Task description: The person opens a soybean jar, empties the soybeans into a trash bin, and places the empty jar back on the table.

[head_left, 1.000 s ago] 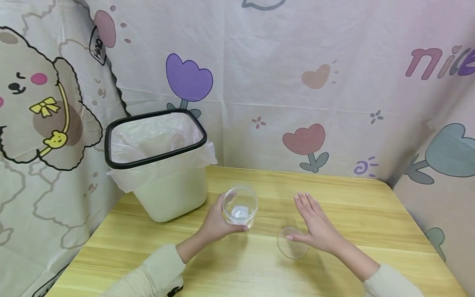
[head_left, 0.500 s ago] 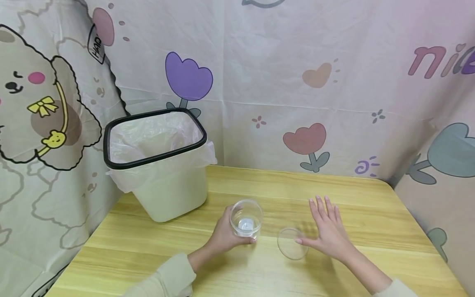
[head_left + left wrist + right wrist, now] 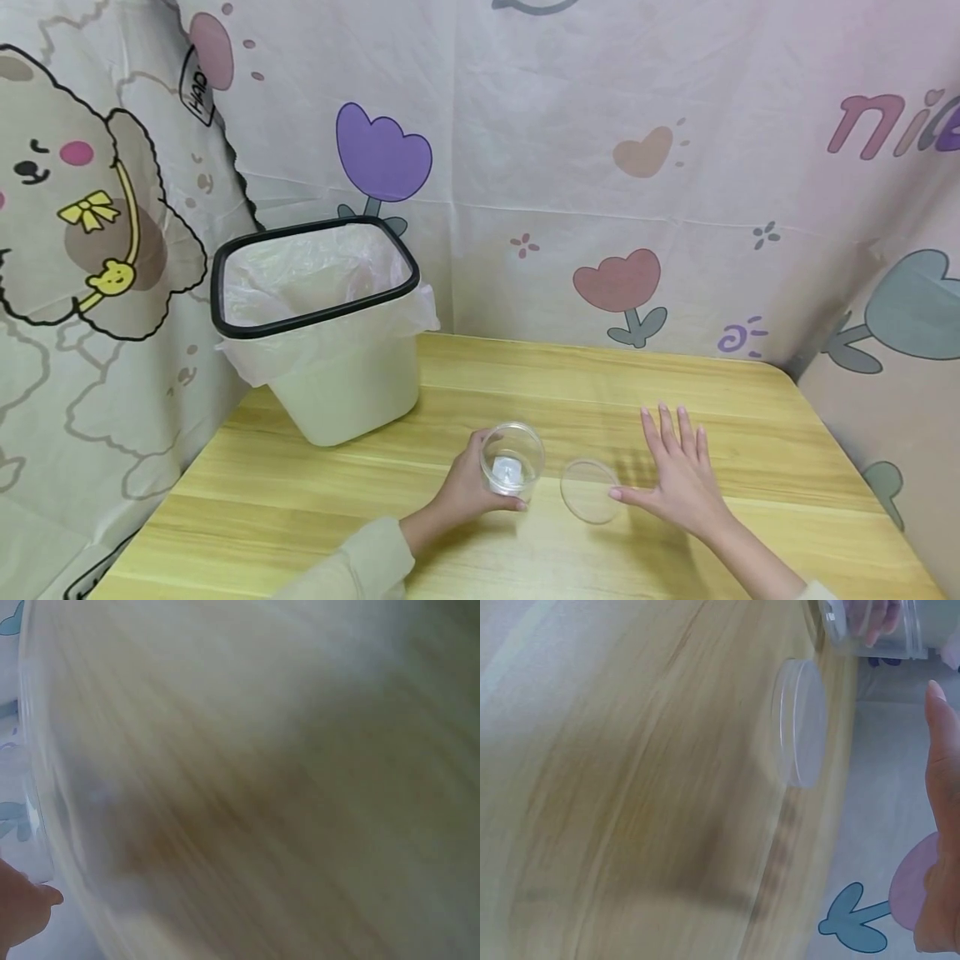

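My left hand (image 3: 468,482) grips a clear plastic jar (image 3: 513,458) around its side, thumb in front and fingers behind. The jar's round mouth faces up, and a pale patch shows at its bottom. Flat on the table to the right of the jar lies a clear round lid (image 3: 589,492). My right hand (image 3: 681,479) is spread with straight fingers just right of the lid, its thumb tip overlapping the lid's edge in the head view. In the right wrist view the lid (image 3: 802,724) lies on the wood, apart from the thumb (image 3: 943,735).
A cream trash bin (image 3: 352,383) with a black rim and a pale plastic liner (image 3: 300,279) stands at the back left of the wooden table (image 3: 525,367). Behind the table hangs a printed cloth (image 3: 517,125) with flowers and a cartoon animal.
My left hand has brought the jar right and nearer to me, beside the lid. The right hand has shifted right and spread its fingers. The lid stays put.
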`<action>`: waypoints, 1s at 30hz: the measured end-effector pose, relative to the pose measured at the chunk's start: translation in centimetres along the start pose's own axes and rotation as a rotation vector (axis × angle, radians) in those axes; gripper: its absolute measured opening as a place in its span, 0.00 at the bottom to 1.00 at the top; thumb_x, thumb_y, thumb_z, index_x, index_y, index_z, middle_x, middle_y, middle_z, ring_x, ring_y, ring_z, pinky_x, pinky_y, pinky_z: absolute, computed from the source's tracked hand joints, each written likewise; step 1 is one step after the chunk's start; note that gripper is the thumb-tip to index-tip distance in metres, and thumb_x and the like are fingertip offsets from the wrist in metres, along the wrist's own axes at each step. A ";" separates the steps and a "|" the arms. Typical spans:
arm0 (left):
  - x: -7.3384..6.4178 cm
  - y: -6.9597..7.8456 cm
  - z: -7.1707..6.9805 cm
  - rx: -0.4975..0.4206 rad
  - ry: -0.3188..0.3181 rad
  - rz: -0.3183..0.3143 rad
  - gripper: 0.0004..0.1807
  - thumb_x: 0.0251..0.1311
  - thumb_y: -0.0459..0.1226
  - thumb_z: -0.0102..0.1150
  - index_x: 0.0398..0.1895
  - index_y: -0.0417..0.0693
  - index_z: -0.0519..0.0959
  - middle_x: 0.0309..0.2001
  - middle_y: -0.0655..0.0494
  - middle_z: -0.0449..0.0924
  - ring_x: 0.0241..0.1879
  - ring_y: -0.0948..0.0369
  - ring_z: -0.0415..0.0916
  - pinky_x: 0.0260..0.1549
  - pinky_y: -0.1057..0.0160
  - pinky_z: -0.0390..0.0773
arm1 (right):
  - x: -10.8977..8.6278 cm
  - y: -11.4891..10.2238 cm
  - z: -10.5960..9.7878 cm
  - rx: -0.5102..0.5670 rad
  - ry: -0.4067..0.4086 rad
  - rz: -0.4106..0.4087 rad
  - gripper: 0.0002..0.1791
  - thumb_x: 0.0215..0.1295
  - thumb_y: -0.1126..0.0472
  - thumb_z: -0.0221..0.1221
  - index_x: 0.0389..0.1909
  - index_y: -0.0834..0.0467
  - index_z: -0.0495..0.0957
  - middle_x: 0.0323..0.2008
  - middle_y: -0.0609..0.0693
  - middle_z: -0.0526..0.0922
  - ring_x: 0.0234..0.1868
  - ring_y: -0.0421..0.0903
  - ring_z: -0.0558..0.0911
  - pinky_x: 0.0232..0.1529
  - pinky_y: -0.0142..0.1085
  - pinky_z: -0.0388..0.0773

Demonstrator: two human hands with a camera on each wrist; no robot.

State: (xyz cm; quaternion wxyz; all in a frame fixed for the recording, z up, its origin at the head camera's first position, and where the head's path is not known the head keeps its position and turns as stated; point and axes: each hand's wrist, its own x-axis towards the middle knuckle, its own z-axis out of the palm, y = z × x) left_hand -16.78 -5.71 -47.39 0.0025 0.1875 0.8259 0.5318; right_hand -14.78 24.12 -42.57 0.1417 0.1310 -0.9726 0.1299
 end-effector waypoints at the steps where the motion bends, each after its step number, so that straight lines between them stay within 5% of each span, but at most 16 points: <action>1: 0.0 -0.1 0.1 0.005 -0.004 0.005 0.55 0.27 0.42 0.79 0.62 0.40 0.56 0.59 0.39 0.68 0.58 0.41 0.67 0.56 0.42 0.70 | -0.1 0.0 0.0 -0.003 0.001 0.000 0.65 0.40 0.33 0.65 0.73 0.58 0.41 0.71 0.68 0.44 0.72 0.53 0.25 0.69 0.48 0.15; 19: 0.3 -1.4 0.6 0.013 -0.052 0.004 0.56 0.27 0.43 0.79 0.62 0.39 0.56 0.61 0.39 0.67 0.59 0.45 0.67 0.57 0.43 0.69 | -0.9 -0.2 0.7 -0.025 0.004 0.026 0.67 0.36 0.29 0.64 0.73 0.56 0.43 0.71 0.68 0.44 0.72 0.55 0.26 0.68 0.49 0.14; 25: 0.1 -1.6 0.0 -0.017 -0.081 -0.038 0.64 0.27 0.43 0.79 0.68 0.38 0.49 0.64 0.38 0.61 0.62 0.40 0.62 0.59 0.37 0.64 | -1.0 -0.3 0.8 -0.057 0.026 0.009 0.67 0.34 0.28 0.65 0.72 0.56 0.46 0.71 0.67 0.45 0.72 0.54 0.25 0.68 0.50 0.14; 30: -0.7 -1.7 -1.7 0.159 -0.049 -0.041 0.67 0.27 0.53 0.77 0.71 0.41 0.48 0.69 0.36 0.53 0.68 0.38 0.52 0.60 0.34 0.58 | -1.0 -0.3 0.9 -0.075 0.033 -0.007 0.66 0.34 0.26 0.63 0.71 0.58 0.49 0.71 0.67 0.44 0.72 0.53 0.25 0.68 0.49 0.14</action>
